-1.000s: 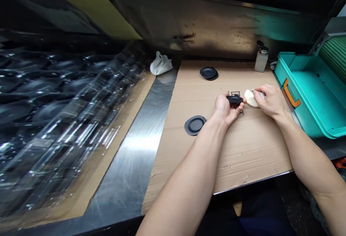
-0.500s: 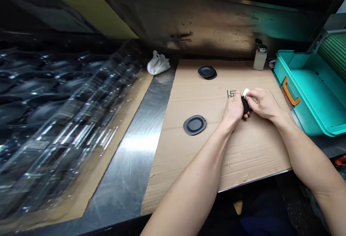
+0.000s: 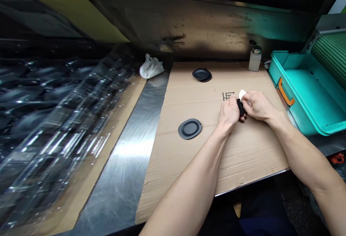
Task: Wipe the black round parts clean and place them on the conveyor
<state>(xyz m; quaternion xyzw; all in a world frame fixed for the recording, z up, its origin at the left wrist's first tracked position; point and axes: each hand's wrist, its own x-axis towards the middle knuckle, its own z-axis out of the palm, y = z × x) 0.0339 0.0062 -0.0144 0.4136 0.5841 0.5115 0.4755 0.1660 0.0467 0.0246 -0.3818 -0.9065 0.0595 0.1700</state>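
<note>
My left hand (image 3: 229, 112) is closed around a small black rounded piece (image 3: 240, 108), held just above the cardboard sheet. Fingers of my right hand (image 3: 256, 105) pinch a white piece of cloth or paper (image 3: 242, 94) against the top of that black part; the contact point is partly hidden by the fingers. Left of my hands lies a dark grey oval plate-like part (image 3: 190, 129), flat on the cardboard (image 3: 194, 167). Farther back, a second black oval part (image 3: 202, 74) appears to be stacked on another.
A clear bottle with a metal cap (image 3: 254, 59) stands at the back. To the right is a teal bin (image 3: 305, 120) with an orange handle. Crumpled white cloth (image 3: 151, 66) rests on the metal bench (image 3: 127, 153). Clear plastic trays (image 3: 54, 131) with dark parts fill the left side.
The whole view has shifted slightly, so things sit a little farther left. Both hands keep hold of the black piece, and more of the white piece shows above the right fingers.
</note>
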